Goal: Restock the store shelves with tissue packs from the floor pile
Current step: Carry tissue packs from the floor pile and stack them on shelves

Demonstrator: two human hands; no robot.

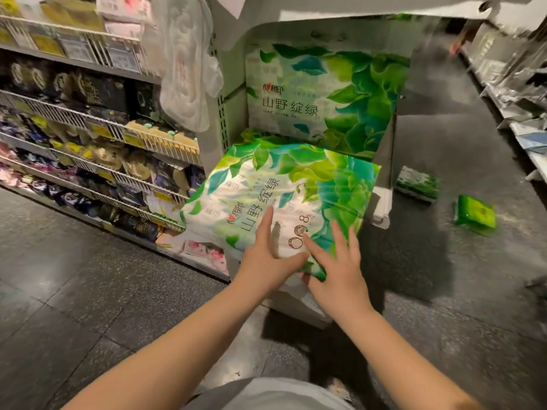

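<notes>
Dark speckled floor tiles (88,291) spread under me in a store aisle, and a white end shelf unit (381,208) stands just in front of me. On its low shelf lies a large soft plastic tissue pack with green leaf print and Chinese letters (281,184), flat, with its near edge sticking out over the front of the shelf toward me. Behind it a second pack of the same green leaf design (325,96) stands upright against the back panel of the unit.

My left hand (266,261) rests on top of the flat pack near its front edge, fingers straight and pressed on the plastic, the thumb stretched to the right. My right hand (337,267) is just beside it, fingers spread wide over the front right corner of the same pack; the thumb seems to go under the corner, but I cannot tell this surely. Both forearms are bare.

At the left, wire-front shelves (97,119) carry many dark and yellow packets with price labels. A thin white plastic bag (189,63) hangs at the corner of that shelving. On the floor at the right, well apart from the unit, lie a small green and white pack (417,184) and a bright green flat pack (475,216), near each other. Further right more shelves (515,84) are blurred.
</notes>
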